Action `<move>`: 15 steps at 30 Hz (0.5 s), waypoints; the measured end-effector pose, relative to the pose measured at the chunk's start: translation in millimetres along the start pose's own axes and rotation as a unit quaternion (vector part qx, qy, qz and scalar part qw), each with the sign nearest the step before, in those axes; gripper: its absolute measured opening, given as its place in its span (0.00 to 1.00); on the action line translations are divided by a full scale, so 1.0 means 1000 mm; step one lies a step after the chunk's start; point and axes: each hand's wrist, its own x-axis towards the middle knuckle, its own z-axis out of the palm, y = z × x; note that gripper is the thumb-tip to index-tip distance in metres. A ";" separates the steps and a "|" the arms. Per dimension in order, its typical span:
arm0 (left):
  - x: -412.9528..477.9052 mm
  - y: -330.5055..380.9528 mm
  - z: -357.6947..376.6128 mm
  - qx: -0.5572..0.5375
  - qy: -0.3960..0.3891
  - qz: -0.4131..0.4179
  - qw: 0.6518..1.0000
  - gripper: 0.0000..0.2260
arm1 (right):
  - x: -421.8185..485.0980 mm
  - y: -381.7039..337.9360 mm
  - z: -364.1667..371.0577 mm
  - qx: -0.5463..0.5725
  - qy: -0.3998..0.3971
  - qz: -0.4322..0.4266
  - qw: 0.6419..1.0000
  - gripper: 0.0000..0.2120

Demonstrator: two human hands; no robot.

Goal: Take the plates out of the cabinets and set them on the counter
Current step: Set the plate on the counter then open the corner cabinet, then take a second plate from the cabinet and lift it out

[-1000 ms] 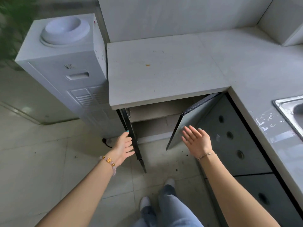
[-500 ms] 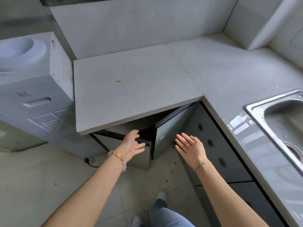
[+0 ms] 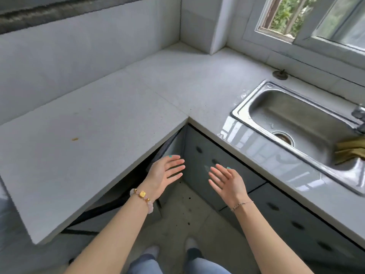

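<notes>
Hands spread at the corner, nothing held

The L-shaped surface (image 3: 98, 135) ends in a long straight front edge that runs down to the left. Its inner corner sits just above the person's hands. Under that overhang a cabinet door (image 3: 174, 142) stands ajar, with a dark gap beside it. The inside is hidden from here, so I cannot tell where the plates are. To the right runs a row of grey cabinet fronts (image 3: 276, 210) with dark round holes. Between these and the overhang is a wedge of tiled floor (image 3: 189, 214), where the person's feet stand.

The left hand (image 3: 166, 173) hovers in front of the ajar door, palm turned inward. Its fingers (image 3: 175, 162) are straight and fanned, gripping nothing; whether they brush the door I cannot tell. The right hand (image 3: 227, 182) is held near it, apart from the cabinet fronts. Its fingers (image 3: 217, 171) are likewise released and spread, palm up, holding nothing.

Further right a steel sink (image 3: 240, 113) is set into the surface, with a yellowish cloth (image 3: 349, 151) lying in it.
</notes>
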 end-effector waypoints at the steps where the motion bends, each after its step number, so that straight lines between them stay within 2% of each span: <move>1: 0.004 0.003 0.001 0.012 -0.018 -0.003 1.000 0.10 | -0.007 0.001 -0.003 0.014 0.012 -0.018 1.000 0.17; 8: 0.009 0.032 -0.010 0.127 -0.151 -0.008 0.980 0.11 | -0.063 0.039 0.005 0.065 0.112 -0.125 0.984 0.16; 15: -0.007 0.032 -0.014 0.213 -0.233 -0.022 0.949 0.12 | -0.118 0.085 0.011 0.109 0.209 -0.200 0.951 0.13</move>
